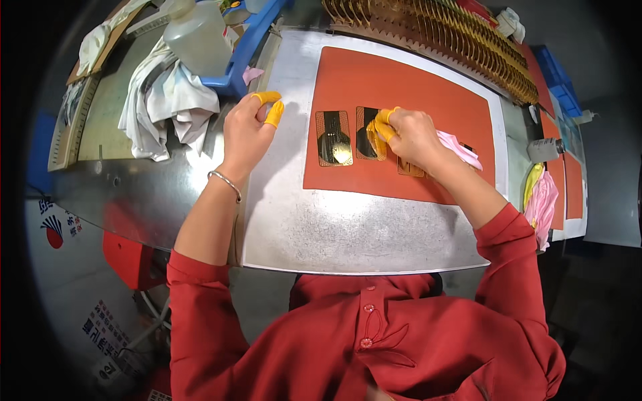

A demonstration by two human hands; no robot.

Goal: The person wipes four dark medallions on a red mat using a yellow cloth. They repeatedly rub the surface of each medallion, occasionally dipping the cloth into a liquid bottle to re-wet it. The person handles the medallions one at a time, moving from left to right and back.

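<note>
A worker's right hand (409,136), fingers curled around a pink cloth (460,148), presses on a gold-patterned panel (370,134) on the orange mat (401,87) — much of the panel hidden beneath. The left hand (246,134) rests loosely curled and empty on the metal table (348,234), beside another panel (333,138).

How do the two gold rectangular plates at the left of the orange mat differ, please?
The left gold plate lies bare and untouched; the right gold plate is partly covered by the right hand, whose yellow-capped fingertips press on it. Both lie flat on the orange mat, side by side.
</note>
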